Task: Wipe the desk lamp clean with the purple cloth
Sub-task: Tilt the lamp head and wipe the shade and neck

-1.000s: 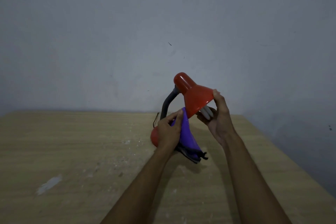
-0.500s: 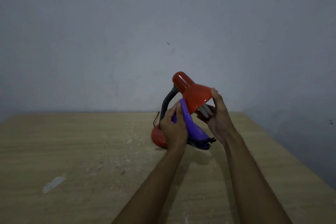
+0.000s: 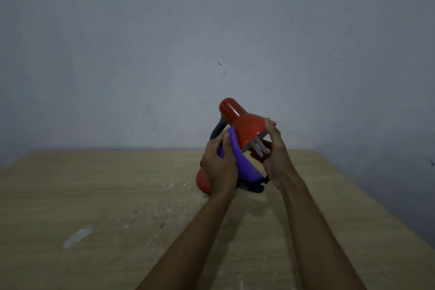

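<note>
Left hand grips the purple cloth bunched and presses it to the lower left of the desk lamp shade, frame centre. Right hand pinches the shade rim, probably bracing it against the wipe. Base on table.

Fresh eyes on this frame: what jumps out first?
The red desk lamp with its cone shade sits mid-frame against a bare grey wall, white bulb tubes showing. The left hand presses a crumpled purple cloth against the shade, and the right hand grips its rim, over a pale wooden table.
</note>
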### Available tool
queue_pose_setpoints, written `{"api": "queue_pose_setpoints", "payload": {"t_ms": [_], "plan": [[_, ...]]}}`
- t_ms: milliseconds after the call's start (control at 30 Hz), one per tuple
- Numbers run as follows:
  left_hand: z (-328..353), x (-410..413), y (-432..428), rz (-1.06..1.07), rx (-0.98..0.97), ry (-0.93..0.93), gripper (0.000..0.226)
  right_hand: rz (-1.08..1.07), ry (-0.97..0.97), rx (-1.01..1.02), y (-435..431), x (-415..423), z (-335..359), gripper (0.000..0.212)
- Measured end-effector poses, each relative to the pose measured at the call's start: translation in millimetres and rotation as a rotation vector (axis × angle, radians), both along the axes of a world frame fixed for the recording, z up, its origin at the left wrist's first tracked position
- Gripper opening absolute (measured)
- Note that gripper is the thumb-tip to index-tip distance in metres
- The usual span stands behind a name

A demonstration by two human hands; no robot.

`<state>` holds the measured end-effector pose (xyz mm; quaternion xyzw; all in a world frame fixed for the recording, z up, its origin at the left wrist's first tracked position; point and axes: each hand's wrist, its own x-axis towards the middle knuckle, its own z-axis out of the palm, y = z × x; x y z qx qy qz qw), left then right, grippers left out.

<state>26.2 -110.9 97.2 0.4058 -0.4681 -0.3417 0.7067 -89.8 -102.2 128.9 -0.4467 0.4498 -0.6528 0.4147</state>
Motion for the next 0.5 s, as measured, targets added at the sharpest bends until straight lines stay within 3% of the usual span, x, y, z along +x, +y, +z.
{"api": "queue_pose_setpoints", "payload": {"t_ms": [167,267,400,500], "plan": [[-8.9,18.2,-19.0,-0.175,0.269,-0.155,0.027,-0.004,-0.003,-0.012,4.7,-1.4,-2.9,0.093],[-6.8,36.1,-22.9,-0.313,0.343,-0.285,0.018,-0.018,0.02,-0.004,5.1,3.1,-1.4,0.126],[-8.5,51.1,-15.2,-0.099,0.24,-0.126,0.015,-0.034,0.108,0.038,10.2,14.0,-3.2,0.136],[-17.2,57.5,-2.2,-0.1,0.33,-0.103,0.014,-0.013,0.126,0.092,25.2,23.9,-9.6,0.149]]}}
